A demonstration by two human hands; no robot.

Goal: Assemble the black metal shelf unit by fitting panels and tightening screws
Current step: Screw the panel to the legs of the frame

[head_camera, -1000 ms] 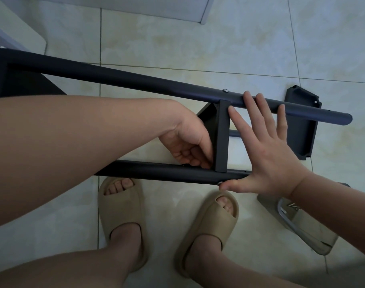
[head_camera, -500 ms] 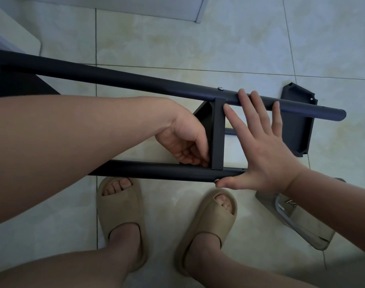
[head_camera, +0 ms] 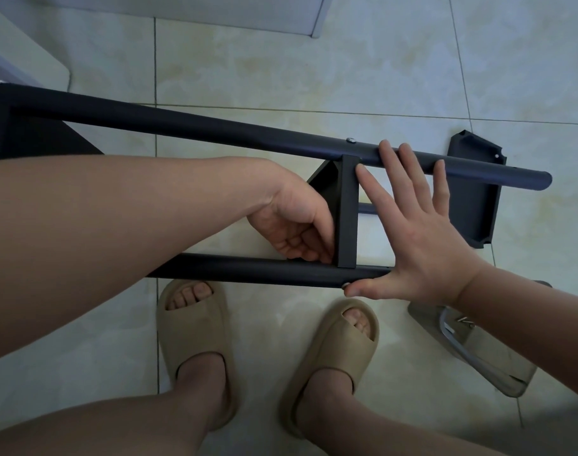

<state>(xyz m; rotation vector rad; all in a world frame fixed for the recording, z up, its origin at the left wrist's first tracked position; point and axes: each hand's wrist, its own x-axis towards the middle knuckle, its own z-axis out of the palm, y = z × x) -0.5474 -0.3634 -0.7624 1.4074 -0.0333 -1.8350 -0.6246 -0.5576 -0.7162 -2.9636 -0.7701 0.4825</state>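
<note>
While the black shelf frame stretches across the view above the tiled floor (head_camera: pixel 314 77), its upper tube (head_camera: pixel 182 126) and lower tube (head_camera: pixel 248 268) run left to right with a narrow black panel (head_camera: pixel 347 209) standing between them. The left hand (head_camera: pixel 294 222) sits against the panel's left face just above the lower tube, fingers curled inward; whether its grip pinches anything I cannot tell. The right hand (head_camera: pixel 422 245) lies flat and wide on the panel's other side, fingertips on the upper tube, thumb against the lower tube beside a screw head (head_camera: pixel 346 285). Another screw (head_camera: pixel 350 140) sits on the upper tube above the panel. A loose black panel (head_camera: pixel 478 205) lies on the floor beyond, and a clear packet (head_camera: pixel 472 353) of metal parts lies near the beige slippers (head_camera: pixel 333 350).
</note>
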